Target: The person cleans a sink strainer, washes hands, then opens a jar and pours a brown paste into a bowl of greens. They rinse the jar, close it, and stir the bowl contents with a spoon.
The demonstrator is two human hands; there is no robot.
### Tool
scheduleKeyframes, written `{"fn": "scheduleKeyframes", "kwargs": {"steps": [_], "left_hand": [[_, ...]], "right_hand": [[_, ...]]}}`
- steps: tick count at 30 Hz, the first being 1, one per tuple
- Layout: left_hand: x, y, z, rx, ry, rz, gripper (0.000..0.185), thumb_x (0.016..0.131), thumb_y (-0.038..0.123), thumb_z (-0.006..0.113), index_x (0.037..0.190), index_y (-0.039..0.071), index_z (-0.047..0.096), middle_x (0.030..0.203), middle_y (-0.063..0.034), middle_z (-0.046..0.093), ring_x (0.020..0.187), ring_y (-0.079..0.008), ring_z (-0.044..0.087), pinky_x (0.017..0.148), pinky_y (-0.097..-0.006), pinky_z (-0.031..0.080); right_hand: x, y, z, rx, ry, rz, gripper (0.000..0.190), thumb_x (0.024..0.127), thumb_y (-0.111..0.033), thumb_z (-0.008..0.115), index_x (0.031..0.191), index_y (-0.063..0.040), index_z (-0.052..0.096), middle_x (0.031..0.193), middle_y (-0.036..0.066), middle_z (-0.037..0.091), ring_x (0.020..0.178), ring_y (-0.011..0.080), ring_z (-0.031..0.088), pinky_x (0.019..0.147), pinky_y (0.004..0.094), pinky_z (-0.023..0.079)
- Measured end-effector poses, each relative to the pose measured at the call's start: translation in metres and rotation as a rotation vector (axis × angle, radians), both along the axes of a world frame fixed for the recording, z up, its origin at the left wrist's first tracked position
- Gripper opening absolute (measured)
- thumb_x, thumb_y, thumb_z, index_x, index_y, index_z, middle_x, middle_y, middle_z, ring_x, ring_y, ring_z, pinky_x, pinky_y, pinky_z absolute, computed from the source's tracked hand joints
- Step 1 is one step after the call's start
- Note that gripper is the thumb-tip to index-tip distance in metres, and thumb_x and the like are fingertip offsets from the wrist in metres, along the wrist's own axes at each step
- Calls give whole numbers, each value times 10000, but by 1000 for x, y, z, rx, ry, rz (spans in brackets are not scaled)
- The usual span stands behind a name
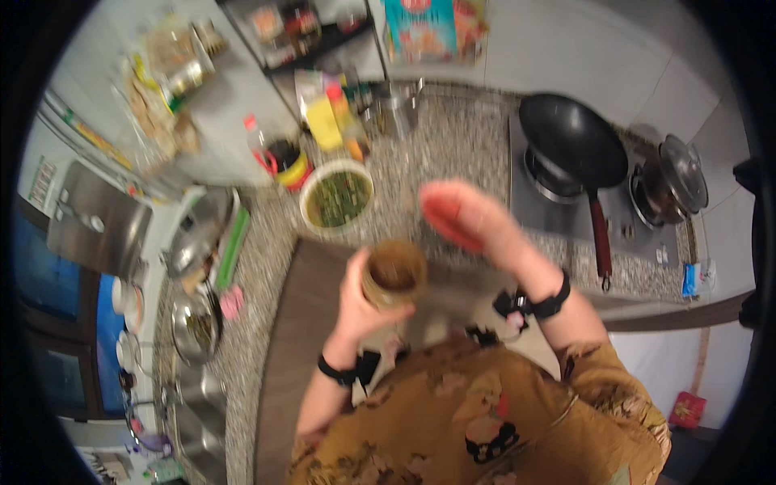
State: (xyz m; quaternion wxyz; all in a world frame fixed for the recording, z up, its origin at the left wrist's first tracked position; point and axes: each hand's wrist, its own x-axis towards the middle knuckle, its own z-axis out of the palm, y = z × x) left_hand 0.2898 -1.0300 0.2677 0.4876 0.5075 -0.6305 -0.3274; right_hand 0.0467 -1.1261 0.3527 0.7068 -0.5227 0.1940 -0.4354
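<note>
My left hand (353,312) grips a wide jar (394,297) by its side, in front of the counter edge. The jar's mouth is uncovered and dark brown contents (395,270) show inside. A round red lid (445,212) is in my right hand (494,227), up and to the right of the jar and apart from it. Motion blurs this hand and the lid, and the fingers under the lid are hidden. On the counter beyond the jar stands a white bowl (305,217) of cut green vegetables (341,197) in liquid.
A black wok (573,142) and a lidded pot (673,182) stand on the hob (642,245); the wok's handle (599,230) points towards me. Bottles (279,154) and a metal pot (394,109) line the back. Leftwards are a metal bowl (194,324) and the sink (200,388).
</note>
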Motion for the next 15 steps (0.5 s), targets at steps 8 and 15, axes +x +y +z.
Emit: {"fn": "scheduleKeyframes", "kwargs": {"steps": [8,15], "left_hand": [[9,19,1,-316,-3,256,1128,519,310,998,1417,13,384,1396,-176,490,1259,-286,539,1084,-434,453],[30,31,2,-330,-108,285,1142,580,427,966,1454,71,322,1461,-161,442,1322,-297,469,1142,-449,374]], "right_hand": [[-41,-7,-32,-49,171,-84,503,1060,-386,393,1315,-2,594,1355,106,601,1255,196,549,1099,340,389],[-41,-9,-53,-16,238,-75,513,1068,-407,387,1327,-17,599,1343,95,608,1232,183,559,1084,332,398]]}}
